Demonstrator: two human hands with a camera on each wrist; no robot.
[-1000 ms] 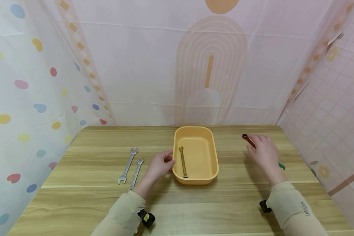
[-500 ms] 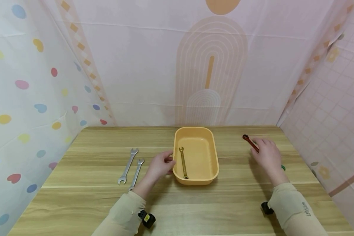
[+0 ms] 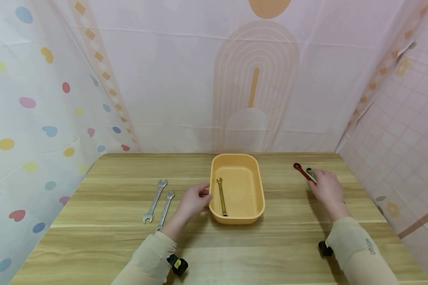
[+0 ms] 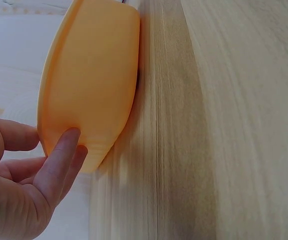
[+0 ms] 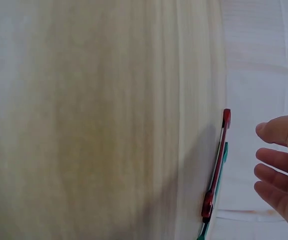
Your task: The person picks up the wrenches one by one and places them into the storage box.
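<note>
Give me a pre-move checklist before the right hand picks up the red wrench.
1. Right hand free: ok, fingers relaxed, holding nothing.
2. Red wrench reachable: ok, it lies flat on the table just beside the fingers.
3. Red wrench isolated: not ok, a green wrench lies right against it and could come up with it.
4. Orange tray steadied: ok, left hand rests on its near left corner.
5. Room in the tray: ok, only one gold wrench inside, along its left side.
6. Contact between hand and red wrench: cannot tell from the head view; the wrist view shows a gap.
</note>
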